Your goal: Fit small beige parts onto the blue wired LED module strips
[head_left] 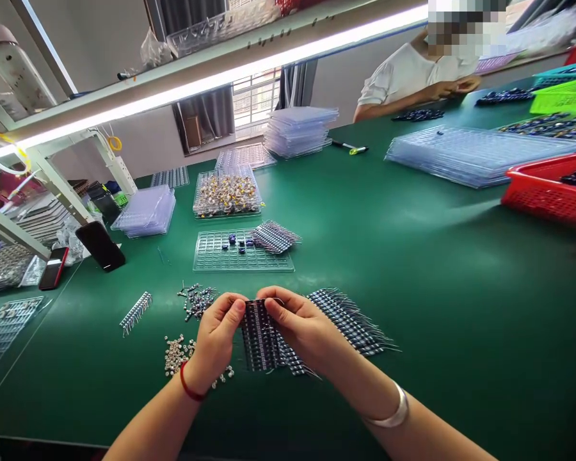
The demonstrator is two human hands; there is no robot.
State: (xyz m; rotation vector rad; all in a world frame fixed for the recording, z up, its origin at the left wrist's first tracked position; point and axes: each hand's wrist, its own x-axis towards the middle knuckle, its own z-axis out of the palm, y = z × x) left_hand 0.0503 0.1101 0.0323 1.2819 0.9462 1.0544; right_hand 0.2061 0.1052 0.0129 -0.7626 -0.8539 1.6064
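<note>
Both my hands pinch the top edge of a dark panel of small circuit boards (259, 339), held upright above the green table. My left hand (223, 326) grips its left corner between thumb and fingers. At the right corner, my right hand (292, 317) closes on it the same way. Behind and right of my right hand lie panels with rows of dark parts and thin wire leads (348, 320). Left of my left hand are a heap of small leaded components (199, 299) and scattered small round pale parts (175, 355). A short strip with leads (136, 314) lies farther left.
Ahead lies a clear plastic tray (211, 259) with several dark parts and a stack of leaded panels (274, 237). Beyond stands a tray of yellow-white parts (228, 195). Phones (100, 246) are at left, a red basket (547, 198) at right. A co-worker (403, 80) sits opposite.
</note>
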